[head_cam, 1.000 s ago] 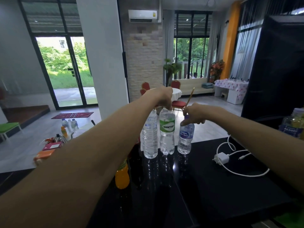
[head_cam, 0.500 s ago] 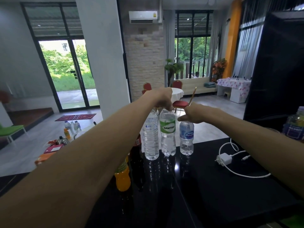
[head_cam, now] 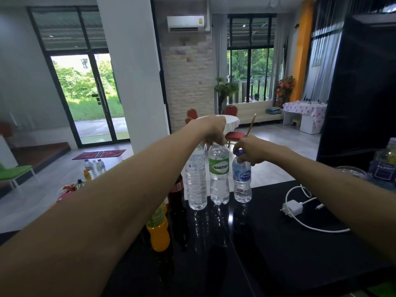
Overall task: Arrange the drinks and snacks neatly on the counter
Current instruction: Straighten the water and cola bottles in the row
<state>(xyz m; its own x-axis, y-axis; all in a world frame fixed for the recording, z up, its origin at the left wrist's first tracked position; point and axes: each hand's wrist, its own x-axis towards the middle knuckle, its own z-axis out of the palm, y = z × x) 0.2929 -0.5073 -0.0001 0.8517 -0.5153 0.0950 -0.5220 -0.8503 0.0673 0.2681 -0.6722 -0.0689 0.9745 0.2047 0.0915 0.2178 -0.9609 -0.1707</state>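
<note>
Black bench [head_cam: 278, 243], far edge: three bottles [head_cam: 195, 183] upright in a row. Fingers [head_cam: 214, 141] of left hand [head_cam: 212, 129] curled over green bottle [head_cam: 219, 174] at its top; right hand [head_cam: 249, 150] pinching small bottle [head_cam: 242, 183] by blue cap [head_cam: 239, 152]. Seemingly lining up the row; next calls for sliding small bottle flush, kept upright.

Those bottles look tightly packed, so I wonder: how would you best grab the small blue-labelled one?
Probably by its cap, from above, as the right hand does: the Pure Life bottle stands upright, and the Namthip bottle close on its left leaves little room round its body.
</note>
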